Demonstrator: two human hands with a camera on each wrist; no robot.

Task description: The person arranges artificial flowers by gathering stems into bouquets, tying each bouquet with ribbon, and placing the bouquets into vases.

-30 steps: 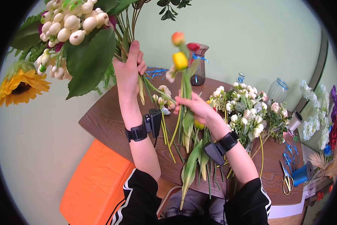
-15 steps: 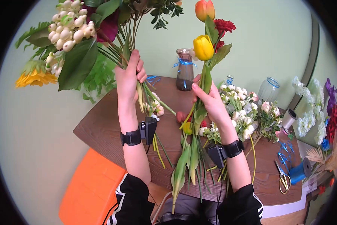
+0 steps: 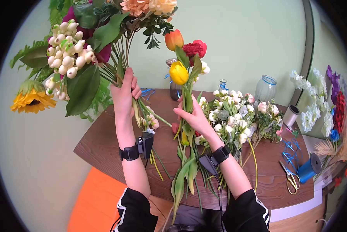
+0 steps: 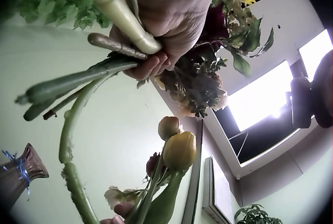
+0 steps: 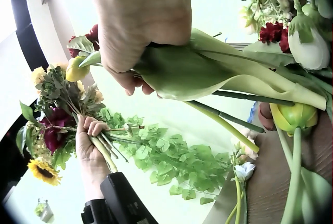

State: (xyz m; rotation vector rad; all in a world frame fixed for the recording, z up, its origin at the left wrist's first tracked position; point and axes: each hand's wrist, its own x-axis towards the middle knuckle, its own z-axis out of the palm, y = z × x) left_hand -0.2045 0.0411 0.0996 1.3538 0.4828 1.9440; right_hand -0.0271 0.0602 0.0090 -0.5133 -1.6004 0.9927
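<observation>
My left hand [image 3: 123, 94] grips a large bouquet by its stems, raised over the table's left side. In it are a sunflower [image 3: 32, 100], white berries [image 3: 67, 50], large green leaves and peach blooms [image 3: 135, 7]. Cut stem ends [image 4: 67, 86] stick out below that hand in the left wrist view. Lower and to the right, my right hand [image 3: 196, 118] holds a small bunch by the stems: a yellow tulip [image 3: 179, 73], an orange tulip [image 3: 174, 40], red flowers [image 3: 193, 49] and a white bloom. A broad leaf [image 5: 182, 70] partly covers its fingers in the right wrist view.
White roses [image 3: 231, 120] and loose stems lie on the brown table [image 3: 104, 143]. A dark vase [image 3: 175, 91] stands partly behind the tulips, a clear jar [image 3: 265, 89] at the back. Scissors [image 3: 291, 179] and a blue ribbon spool [image 3: 309, 169] lie at the right.
The right hand raised its tulips, then brought them lower and left, nearer the bouquet. The left hand keeps its grip on the bouquet, and peach blooms now show more. The head view has shifted.
</observation>
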